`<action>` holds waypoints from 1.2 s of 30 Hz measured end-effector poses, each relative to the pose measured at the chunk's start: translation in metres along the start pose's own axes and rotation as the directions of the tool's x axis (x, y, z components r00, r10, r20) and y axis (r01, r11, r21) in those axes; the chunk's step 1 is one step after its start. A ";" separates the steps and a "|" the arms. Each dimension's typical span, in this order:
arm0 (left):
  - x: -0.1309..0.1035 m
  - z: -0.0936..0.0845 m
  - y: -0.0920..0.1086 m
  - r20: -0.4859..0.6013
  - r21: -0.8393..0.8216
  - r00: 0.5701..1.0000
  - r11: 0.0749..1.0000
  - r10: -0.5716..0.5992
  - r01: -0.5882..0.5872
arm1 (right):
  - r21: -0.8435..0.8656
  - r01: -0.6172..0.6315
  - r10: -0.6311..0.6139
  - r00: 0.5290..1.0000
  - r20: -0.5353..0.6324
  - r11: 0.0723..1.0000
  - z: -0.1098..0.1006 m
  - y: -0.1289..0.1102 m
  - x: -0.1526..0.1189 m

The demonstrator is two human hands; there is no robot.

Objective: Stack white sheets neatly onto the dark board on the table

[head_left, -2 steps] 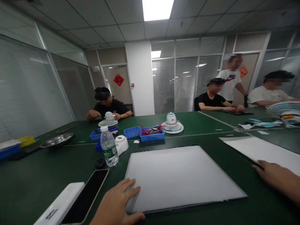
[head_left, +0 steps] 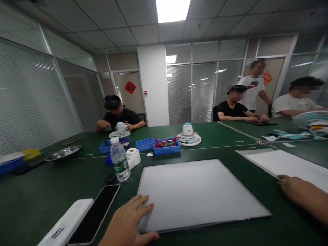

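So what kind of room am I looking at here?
Most likely an office meeting room used as a shared workbench. It has glass partition walls with blinds and a panelled ceiling with a flat light. Several people sit around long green tables that carry small fan parts and blue parts trays.

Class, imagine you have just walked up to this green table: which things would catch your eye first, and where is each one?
The large white board lies flat at the near middle of the green table, with the left hand resting on its near left corner. The right hand touches the edge of a second white sheet at the right. A water bottle stands upright to the left, with a dark phone lying nearer.
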State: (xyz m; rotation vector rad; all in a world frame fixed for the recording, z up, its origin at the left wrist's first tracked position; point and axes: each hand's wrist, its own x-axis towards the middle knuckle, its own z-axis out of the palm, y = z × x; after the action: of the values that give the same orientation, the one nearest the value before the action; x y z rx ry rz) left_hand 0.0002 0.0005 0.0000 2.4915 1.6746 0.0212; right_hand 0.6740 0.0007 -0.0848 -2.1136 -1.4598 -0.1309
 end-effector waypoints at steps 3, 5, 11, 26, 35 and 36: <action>0.001 0.001 -0.001 -0.012 -0.008 1.000 1.000 0.000 0.000 | -0.085 -0.047 0.050 0.998 0.031 0.995 -0.007 -0.021 -0.007; 0.001 0.002 -0.002 -0.016 -0.013 1.000 1.000 -0.002 0.002 | -0.134 -0.039 0.044 0.999 0.033 0.990 -0.013 -0.046 -0.014; -0.001 0.003 -0.004 -0.016 -0.037 1.000 0.999 0.007 -0.008 | -0.185 0.320 -0.305 0.947 0.104 0.929 -0.016 -0.147 -0.054; 0.005 0.023 -0.004 -0.033 -0.170 0.997 0.983 -0.071 0.064 | 0.205 0.817 -0.834 0.484 0.266 0.539 -0.016 -0.242 -0.112; 0.006 0.020 -0.007 -0.019 -0.152 0.999 0.987 -0.048 0.044 | 0.133 0.725 -0.726 0.622 0.294 0.676 -0.007 -0.223 -0.105; 0.006 0.019 -0.006 -0.017 -0.154 0.998 0.987 -0.053 0.050 | 0.114 0.686 -0.687 0.674 0.271 0.718 -0.004 -0.217 -0.101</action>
State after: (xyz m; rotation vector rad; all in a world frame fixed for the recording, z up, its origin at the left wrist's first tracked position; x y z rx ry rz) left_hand -0.0015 0.0065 -0.0204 2.3430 1.6761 0.1650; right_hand 0.4422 -0.0311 -0.0357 -1.4981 -2.3907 -0.0914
